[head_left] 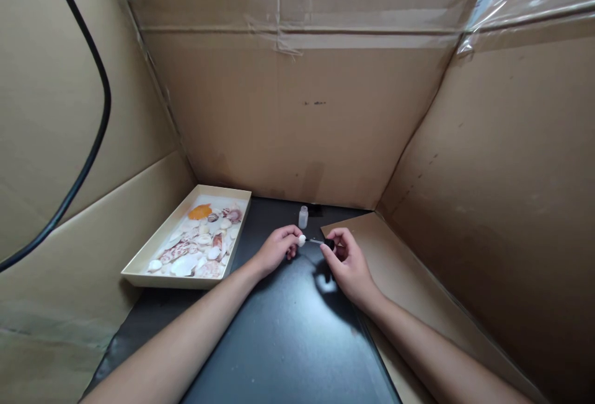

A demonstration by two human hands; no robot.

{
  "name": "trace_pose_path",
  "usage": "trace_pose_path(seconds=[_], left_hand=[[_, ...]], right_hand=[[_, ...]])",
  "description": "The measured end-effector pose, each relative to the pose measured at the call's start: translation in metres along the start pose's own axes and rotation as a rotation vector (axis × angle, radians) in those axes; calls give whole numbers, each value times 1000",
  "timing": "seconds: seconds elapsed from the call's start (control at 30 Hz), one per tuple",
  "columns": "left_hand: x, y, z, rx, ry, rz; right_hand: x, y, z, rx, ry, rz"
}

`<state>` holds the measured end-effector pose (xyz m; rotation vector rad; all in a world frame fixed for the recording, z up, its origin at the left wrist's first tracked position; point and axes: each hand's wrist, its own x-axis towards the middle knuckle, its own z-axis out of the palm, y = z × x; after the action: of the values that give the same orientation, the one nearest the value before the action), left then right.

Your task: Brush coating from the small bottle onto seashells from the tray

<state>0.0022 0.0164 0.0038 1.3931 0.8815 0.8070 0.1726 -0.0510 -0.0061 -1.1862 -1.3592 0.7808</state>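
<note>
Left hand (282, 246) pinches a small white shell (302, 240); right hand (348, 261) grips a black cap (329, 244)

Both hands meet above the middle of the dark table (279, 342). Left fingertips grasp the shell at its left side, while the right thumb and fingers close around the cap. From that cap a thin stem (317, 241) reaches left, its tip at or just beside the shell; actual contact is too small to confirm.

For good work here, I would brace both wrists, turn the shell with the left fingertips rather than swing the stem, and use light, short touches. Pressing hard could bend the tip or nudge the shell loose, and left fingertips should stay behind the surface being touched.

The stem's long axis runs left to right, nearly level across the view, with the cap at the right end and the tip pointing left. The shell looks roundish, so no clear long axis shows.

Just beyond the hands, a small bottle (304, 218) stands upright. On the left, a shallow tray (162, 281) holds many shells, its long side running near to far.
</note>
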Motion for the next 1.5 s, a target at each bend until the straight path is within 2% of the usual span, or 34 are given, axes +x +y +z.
trace_pose_path(seconds=[0.1,0.23,0.37,0.47,0.63,0.77,0.9,1.03,1.2,1.37,1.5], left_hand=[[0,0,-1,-4,-5,4],[0,0,-1,-32,2,10],[0,-1,0,-33,10,21],[-1,-1,-1,-33,11,28],[-1,-1,-1,-49,9,24],[-1,-1,-1,-61,12,22],[0,-1,-1,-77,9,12],[0,0,-1,-85,17,14],[-1,1,-1,-93,28,21],[-1,1,-1,-93,40,29],[-1,1,-1,-80,32,29]], right_hand=[[0,0,0,-1,42,-4],[-1,-1,0,51,-33,6],[-1,-2,0,35,0,13],[-1,-2,0,53,-41,14],[-1,-3,0,2,10,7],[-1,-3,-1,50,-62,34],[-1,-2,-1,-11,1,4],[-1,-2,-1,65,-62,46],[-1,-1,-1,-23,24,1],[-1,-1,0,51,-59,31],[-1,0,0,-20,0,-14]])
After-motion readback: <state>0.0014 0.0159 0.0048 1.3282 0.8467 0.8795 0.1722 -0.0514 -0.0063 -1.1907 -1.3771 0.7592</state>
